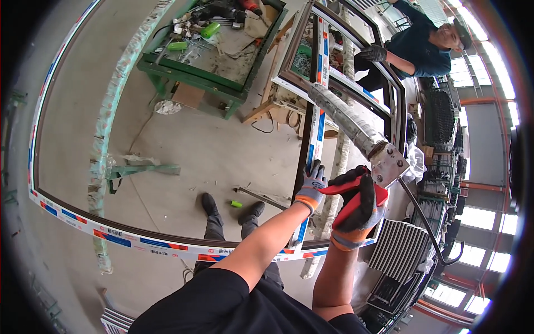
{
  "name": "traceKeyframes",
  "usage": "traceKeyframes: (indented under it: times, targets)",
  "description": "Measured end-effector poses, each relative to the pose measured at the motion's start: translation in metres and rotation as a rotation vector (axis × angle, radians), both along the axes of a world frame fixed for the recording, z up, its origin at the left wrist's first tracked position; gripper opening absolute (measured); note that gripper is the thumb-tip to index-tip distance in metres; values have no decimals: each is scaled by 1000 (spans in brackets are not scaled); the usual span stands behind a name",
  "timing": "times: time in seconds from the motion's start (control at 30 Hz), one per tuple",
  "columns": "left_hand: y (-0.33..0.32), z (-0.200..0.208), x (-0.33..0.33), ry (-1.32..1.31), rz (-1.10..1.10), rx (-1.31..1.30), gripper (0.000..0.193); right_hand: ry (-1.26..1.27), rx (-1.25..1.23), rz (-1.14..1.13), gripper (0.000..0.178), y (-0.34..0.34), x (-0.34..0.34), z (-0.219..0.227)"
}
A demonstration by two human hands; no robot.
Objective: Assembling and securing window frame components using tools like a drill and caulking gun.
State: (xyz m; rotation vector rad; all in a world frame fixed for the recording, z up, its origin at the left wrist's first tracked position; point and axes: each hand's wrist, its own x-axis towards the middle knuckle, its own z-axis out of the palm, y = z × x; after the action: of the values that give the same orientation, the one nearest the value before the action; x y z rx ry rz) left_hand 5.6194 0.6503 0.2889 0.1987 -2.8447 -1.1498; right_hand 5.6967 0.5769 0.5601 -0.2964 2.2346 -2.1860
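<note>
My left hand, in a grey glove with dark fingertips and an orange cuff, rests on the upright bar of a large brown window frame edged with printed film. Its fingers lie along the bar. My right hand, gloved with an orange cuff, is raised just to the right, closed round a red-and-black tool whose kind I cannot make out. Close beyond that hand is a bolted metal plate on the end of a wrapped tube. A dark hooked rod slants away from the plate.
A green workbench with scattered tools stands beyond the frame. A film-wrapped support beam runs along the left. At upper right a person has a gloved hand on another frame section. Stacked pale profiles lie to the right.
</note>
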Motion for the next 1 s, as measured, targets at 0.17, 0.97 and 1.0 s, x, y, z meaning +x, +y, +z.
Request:
traceKeyframes:
  times: [0.17,0.97,1.0]
  targets:
    - [15,-34,-12,6,148,-94,57,-2,12,-35,27,-18,5,-4]
    - [16,-144,-33,-77,25,241,40,-594,-551,319,31,113,31,-31]
    - [19,-149,-19,-83,-3,257,40,-544,-550,319,37,129,23,-28]
